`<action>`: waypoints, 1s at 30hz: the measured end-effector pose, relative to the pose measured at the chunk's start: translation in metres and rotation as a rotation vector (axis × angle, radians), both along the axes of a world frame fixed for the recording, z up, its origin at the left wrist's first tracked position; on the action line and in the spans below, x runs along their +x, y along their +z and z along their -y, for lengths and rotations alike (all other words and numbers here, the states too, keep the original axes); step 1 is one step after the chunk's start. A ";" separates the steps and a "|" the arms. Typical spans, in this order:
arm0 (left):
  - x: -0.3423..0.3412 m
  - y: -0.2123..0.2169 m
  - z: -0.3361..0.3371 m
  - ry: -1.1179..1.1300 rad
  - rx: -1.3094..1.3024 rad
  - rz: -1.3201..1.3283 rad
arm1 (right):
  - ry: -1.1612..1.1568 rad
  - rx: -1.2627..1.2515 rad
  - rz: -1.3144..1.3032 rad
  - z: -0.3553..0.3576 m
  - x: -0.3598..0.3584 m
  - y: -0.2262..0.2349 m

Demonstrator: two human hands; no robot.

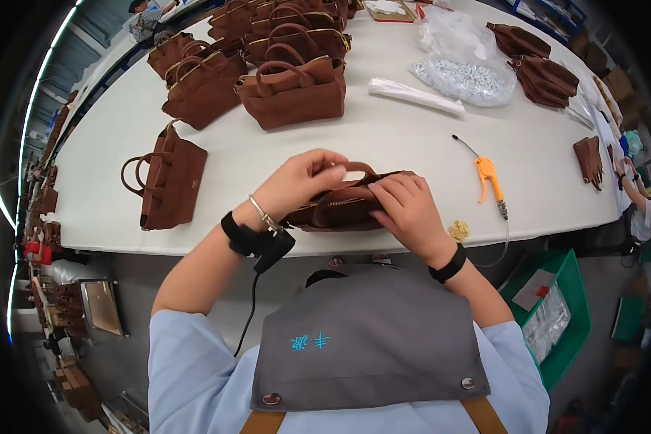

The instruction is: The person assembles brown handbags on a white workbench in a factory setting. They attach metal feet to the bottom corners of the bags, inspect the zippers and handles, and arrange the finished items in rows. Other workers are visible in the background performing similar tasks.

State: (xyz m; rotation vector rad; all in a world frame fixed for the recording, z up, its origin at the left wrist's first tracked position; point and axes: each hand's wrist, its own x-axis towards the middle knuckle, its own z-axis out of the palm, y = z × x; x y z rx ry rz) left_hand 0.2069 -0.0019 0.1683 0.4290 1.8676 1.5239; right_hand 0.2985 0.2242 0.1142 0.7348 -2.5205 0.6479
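A small brown handbag (340, 210) lies on its side at the near edge of the white table (383, 137). My left hand (300, 181) grips its top edge and handle from the left. From the right, my right hand (405, 206) presses fingers onto the bag's opening near the zipper. A black strap with a cable and a metal bracelet sit on my left wrist; a black band circles my right wrist.
A flat brown handbag (168, 184) lies left of my hands. Several upright brown handbags (293, 90) stand at the back. An orange air blow gun (489, 177) with hose, a small gold part (458, 231), clear bags of hardware (464, 76), and a green bin (568, 311) are right.
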 end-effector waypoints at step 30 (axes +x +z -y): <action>0.102 -0.040 0.012 -0.386 -0.247 -1.219 | 0.033 -0.107 -0.061 0.003 -0.001 -0.007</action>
